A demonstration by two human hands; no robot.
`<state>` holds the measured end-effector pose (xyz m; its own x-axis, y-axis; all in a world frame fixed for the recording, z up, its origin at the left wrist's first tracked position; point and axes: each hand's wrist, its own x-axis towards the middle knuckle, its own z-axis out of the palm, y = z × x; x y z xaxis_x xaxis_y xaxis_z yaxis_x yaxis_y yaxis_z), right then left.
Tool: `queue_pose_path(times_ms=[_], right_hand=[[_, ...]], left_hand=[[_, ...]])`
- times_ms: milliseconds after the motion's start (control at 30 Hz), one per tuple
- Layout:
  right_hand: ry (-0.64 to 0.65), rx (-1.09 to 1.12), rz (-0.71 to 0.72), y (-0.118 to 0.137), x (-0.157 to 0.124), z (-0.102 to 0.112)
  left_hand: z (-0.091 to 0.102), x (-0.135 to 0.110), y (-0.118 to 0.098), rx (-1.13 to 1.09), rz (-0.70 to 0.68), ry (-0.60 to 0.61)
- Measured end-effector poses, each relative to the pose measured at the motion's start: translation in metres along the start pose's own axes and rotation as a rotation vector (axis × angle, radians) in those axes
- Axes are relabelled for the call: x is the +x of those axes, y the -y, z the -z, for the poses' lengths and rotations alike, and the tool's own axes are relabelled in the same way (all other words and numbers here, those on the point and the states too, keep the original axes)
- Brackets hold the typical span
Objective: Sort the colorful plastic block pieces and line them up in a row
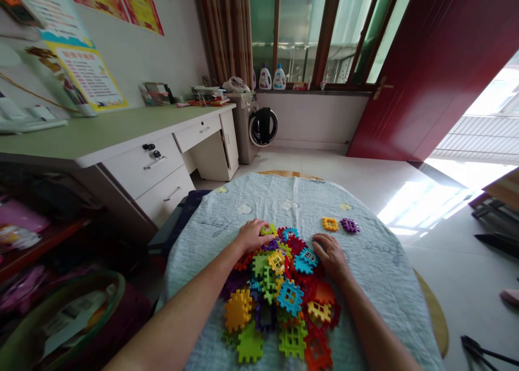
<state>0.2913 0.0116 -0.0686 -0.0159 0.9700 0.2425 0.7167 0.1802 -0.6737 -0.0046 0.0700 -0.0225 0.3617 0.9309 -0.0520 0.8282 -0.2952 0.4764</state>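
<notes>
A heap of plastic waffle blocks covers the near middle of a round desk, which is draped in a pale blue quilted cloth, and runs down to the cloth's near edge. Most blocks lie loose and overlapping in red, blue, green, yellow, orange and purple. A few green and yellow ones near the middle stand on edge and may be slotted together, but the view does not settle it, and no finished structure shows. Two blocks sit apart from the heap, just beside each other beyond its far right side: an orange block and a purple block. The left hand lies palm down and open on the heap's far left side, with its fingers touching a lime block but not closing on it. The right hand rests loosely cupped at the heap's right side, just beside a blue block, and its grip holds nothing that can be seen. Beyond the desk, a long desk with drawers runs along the left wall, and a washing machine stands under the window.
</notes>
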Motion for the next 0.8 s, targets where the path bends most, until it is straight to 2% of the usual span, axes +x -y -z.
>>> queue_pose_path(times_ms=[367,467,600,700,800], right_hand=[[-0.003,-0.013,0.02,0.007,0.0,0.003],[0.001,-0.014,0.015,0.006,0.0,0.003],[-0.001,-0.005,0.012,0.005,0.001,0.002],[-0.006,0.006,0.008,0.005,0.001,0.001],[-0.008,0.015,0.012,0.003,-0.001,0.002]], left_hand=[[0.011,-0.058,-0.004,-0.127,-0.164,0.082],[0.015,-0.074,-0.002,-0.202,-0.192,0.059],[0.015,-0.084,0.016,-0.264,-0.155,-0.123],[0.006,-0.082,0.042,-0.228,-0.042,-0.335],[-0.004,-0.078,0.066,-0.176,0.065,-0.462]])
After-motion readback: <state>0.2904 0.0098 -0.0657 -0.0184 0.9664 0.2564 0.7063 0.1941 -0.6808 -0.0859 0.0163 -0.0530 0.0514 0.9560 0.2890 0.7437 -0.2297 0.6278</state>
